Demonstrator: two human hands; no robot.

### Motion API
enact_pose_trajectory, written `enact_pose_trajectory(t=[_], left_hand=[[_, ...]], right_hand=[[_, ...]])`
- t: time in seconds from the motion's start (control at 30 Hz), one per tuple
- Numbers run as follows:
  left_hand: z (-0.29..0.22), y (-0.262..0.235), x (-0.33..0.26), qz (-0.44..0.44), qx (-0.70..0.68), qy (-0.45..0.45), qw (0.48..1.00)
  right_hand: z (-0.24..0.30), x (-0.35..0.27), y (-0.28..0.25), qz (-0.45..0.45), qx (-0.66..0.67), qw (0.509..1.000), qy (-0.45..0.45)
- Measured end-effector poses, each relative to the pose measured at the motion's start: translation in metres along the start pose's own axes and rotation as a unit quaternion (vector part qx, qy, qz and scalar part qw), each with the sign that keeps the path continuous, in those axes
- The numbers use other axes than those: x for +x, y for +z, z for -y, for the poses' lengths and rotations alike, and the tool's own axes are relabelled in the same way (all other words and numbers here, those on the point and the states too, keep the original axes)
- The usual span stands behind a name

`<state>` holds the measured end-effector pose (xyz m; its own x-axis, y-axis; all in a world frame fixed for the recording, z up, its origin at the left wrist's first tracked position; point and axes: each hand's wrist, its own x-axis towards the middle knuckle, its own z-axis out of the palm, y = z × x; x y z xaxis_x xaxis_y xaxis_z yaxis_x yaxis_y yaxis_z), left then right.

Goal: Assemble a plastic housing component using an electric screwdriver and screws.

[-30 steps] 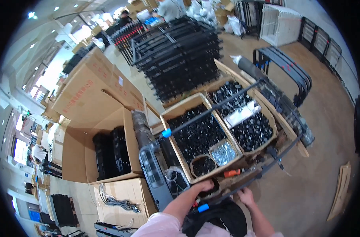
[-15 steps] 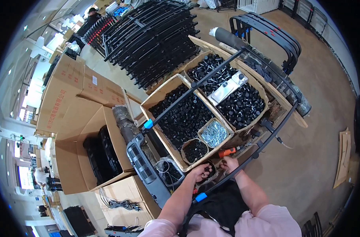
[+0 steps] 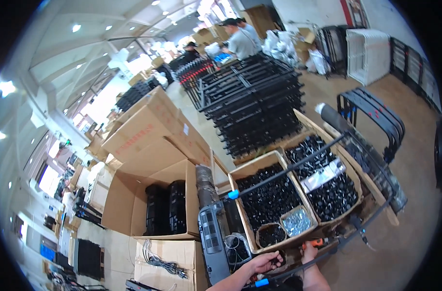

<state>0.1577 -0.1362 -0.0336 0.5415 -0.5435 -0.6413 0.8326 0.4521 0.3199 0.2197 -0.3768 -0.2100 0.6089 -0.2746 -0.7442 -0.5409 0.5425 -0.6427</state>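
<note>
My left hand (image 3: 266,262) is half turned up, its fingers curled round small black parts that I cannot make out singly. Just beyond it lies a small tub whose contents are mostly hidden. My right hand (image 3: 309,253) is closed on an orange power screwdriver (image 3: 319,242), which lies at the near edge of the bins. A black tube frame (image 3: 298,267) with blue end pieces passes across my forearms and over the bins. Closest to my hands are a small box of silver screws (image 3: 297,222) and a tub of small black parts (image 3: 271,236).
A large bin of black caps (image 3: 264,194) adjoins a bin of black-headed bolts (image 3: 335,191) with a silvery-white box on top. To the left stand a grey heater-like unit (image 3: 211,237) and an open carton (image 3: 121,208). Stacked black frames (image 3: 255,102) and people are farther off.
The view has tilted up and shifted left, so everything sits lower and farther right. My right hand has moved onto the orange screwdriver. My left hand stays by the small tub, fingers curled.
</note>
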Motion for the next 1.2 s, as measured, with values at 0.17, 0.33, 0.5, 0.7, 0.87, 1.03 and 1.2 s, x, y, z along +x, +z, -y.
enact_pose_trajectory(t=[0.17, 0.33, 0.5, 0.7, 0.87, 1.03, 1.2], left_hand=[[0.002, 0.019, -0.027, -0.035, -0.012, 0.051, 0.998], [0.008, 0.042, -0.027, -0.114, -0.041, 0.108, 0.987], [0.019, 0.055, -0.038, -0.166, -0.086, 0.210, 0.960], [0.034, 0.090, -0.061, -0.174, -0.138, 0.286, 0.932], [0.039, 0.109, -0.066, -0.150, -0.174, 0.328, 0.916], [0.058, 0.116, -0.077, -0.108, -0.268, 0.376, 0.881], [0.079, 0.100, -0.093, -0.069, -0.362, 0.431, 0.824]], right_hand=[[0.114, -0.046, -0.054, 0.255, 0.002, 0.943, 0.212], [0.079, 0.027, -0.176, 0.620, 0.231, 0.677, 0.321], [0.095, -0.070, -0.196, 0.396, 0.095, 0.888, 0.213], [0.223, -0.262, -0.077, 0.399, -0.282, 0.773, -0.405], [0.262, -0.299, -0.004, 0.544, -0.178, 0.758, -0.313], [0.230, -0.313, 0.042, 0.596, -0.155, 0.724, -0.311], [0.198, -0.294, 0.051, 0.653, -0.205, 0.679, -0.265]])
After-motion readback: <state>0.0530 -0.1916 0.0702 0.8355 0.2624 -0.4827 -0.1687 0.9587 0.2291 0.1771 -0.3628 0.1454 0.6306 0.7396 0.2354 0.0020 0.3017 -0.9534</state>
